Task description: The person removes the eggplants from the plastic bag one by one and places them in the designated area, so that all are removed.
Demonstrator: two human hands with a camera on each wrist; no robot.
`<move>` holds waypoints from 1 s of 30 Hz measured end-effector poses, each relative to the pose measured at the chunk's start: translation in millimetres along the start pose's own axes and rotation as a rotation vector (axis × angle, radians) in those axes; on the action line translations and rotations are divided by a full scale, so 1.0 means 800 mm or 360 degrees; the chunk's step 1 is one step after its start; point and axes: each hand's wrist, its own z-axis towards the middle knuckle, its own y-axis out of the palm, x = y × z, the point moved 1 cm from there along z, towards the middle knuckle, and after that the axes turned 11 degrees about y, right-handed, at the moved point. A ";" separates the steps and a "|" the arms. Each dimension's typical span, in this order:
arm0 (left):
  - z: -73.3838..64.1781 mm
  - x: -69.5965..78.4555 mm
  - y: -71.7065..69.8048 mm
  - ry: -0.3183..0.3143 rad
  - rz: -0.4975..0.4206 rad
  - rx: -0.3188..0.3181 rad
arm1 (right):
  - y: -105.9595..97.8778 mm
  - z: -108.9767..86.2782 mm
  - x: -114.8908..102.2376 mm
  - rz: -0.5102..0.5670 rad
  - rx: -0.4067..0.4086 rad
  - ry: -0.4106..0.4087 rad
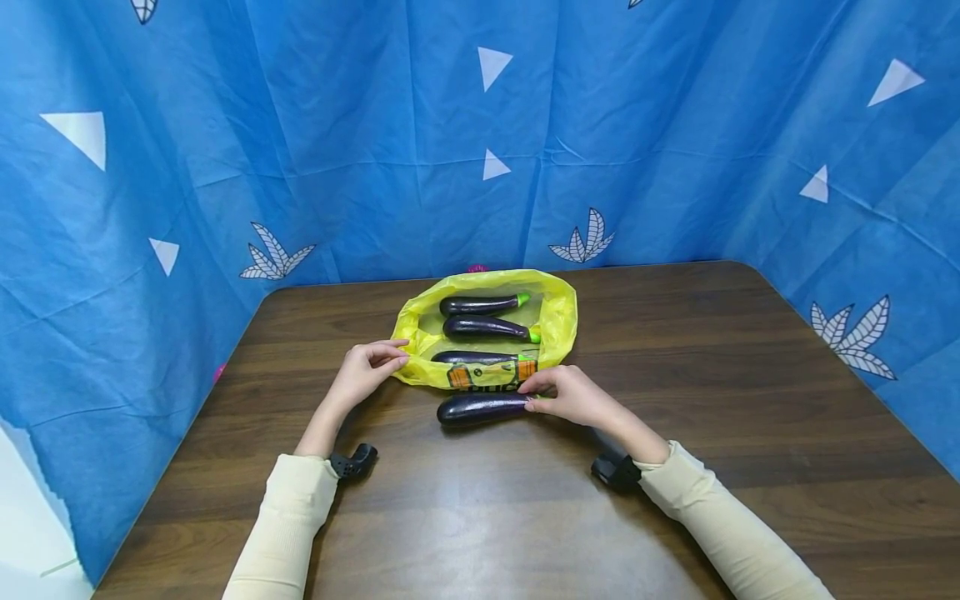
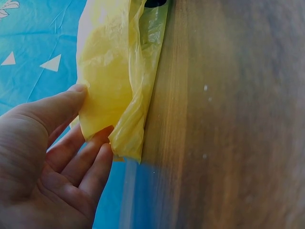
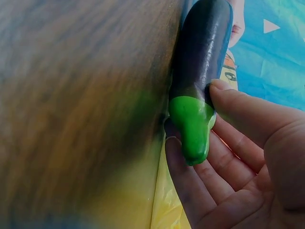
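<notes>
A yellow plastic bag (image 1: 558, 321) lies on the table with its mouth spread wide. Three dark purple eggplants with green caps are inside, among them a middle eggplant (image 1: 483, 327); the nearest is partly hidden by the bag's printed front edge. My left hand (image 1: 363, 372) pinches the bag's left rim between thumb and fingers, as the left wrist view shows. In front of the bag, another eggplant (image 1: 480, 408) lies sideways on the table, its green cap (image 3: 191, 119) toward the right. My right hand (image 1: 570, 396) grips it at the cap end, thumb against the purple skin.
The brown wooden table (image 1: 712, 358) extends on both sides of the bag. Behind it hangs a blue curtain (image 1: 420, 167) with white triangles and leaf prints. Black wrist devices, a left one (image 1: 352, 461) and a right one (image 1: 617, 472), project over the tabletop.
</notes>
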 end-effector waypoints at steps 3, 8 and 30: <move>-0.001 0.019 -0.001 0.0011 -0.0025 -0.0003 | 0.000 -0.001 0.000 0.0018 -0.0013 0.0006; -0.003 0.035 -0.002 -0.0009 0.0004 -0.0004 | -0.001 -0.002 0.001 0.0025 -0.0042 0.0014; -0.002 0.038 -0.003 0.0009 -0.0022 -0.0009 | -0.002 -0.004 0.000 0.0041 -0.0082 0.0009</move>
